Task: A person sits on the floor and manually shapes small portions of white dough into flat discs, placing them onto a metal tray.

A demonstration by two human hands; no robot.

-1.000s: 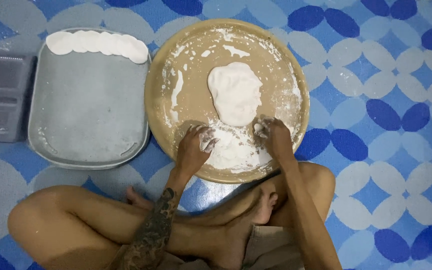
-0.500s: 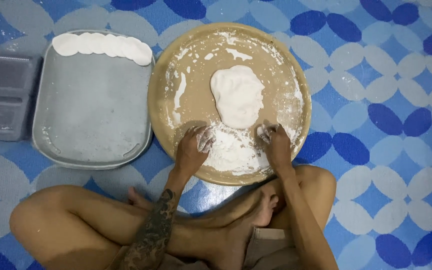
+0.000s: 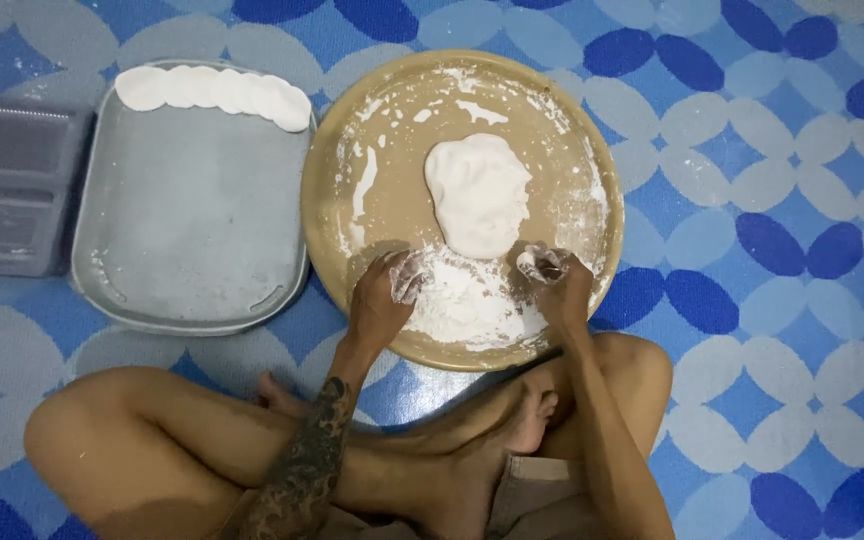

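Dough [image 3: 478, 193]: pale soft lump, resting flattened on the round wooden tray [image 3: 352, 150], past both hands and touching neither.
Flour patch [image 3: 462, 300]: spread white on the tray's near part, between the hands and just short of the dough.
Left hand [image 3: 384, 295]: palm down on the tray at the patch's left edge, fingers curled and dusted white; grasping nothing that shows.
Right hand [image 3: 555, 280]: at the patch's right edge, fingertips bunched and coated in flour; whether pinching a bit of flour or dough, cannot tell.
Step in hand: by the look of it, flouring the hands and the working spot near the lump.
Next move, as a judgement: calls for reaching forward to the lump with floured fingers, gently, since soft dough sticks and tears.
Metal tray [image 3: 192, 250]: left of the wooden one, on the patterned floor mat [image 3: 782, 230], carrying a row of flat white discs [image 3: 214, 92] along its far rim.
Plastic container [image 3: 7, 190]: clear, further left.
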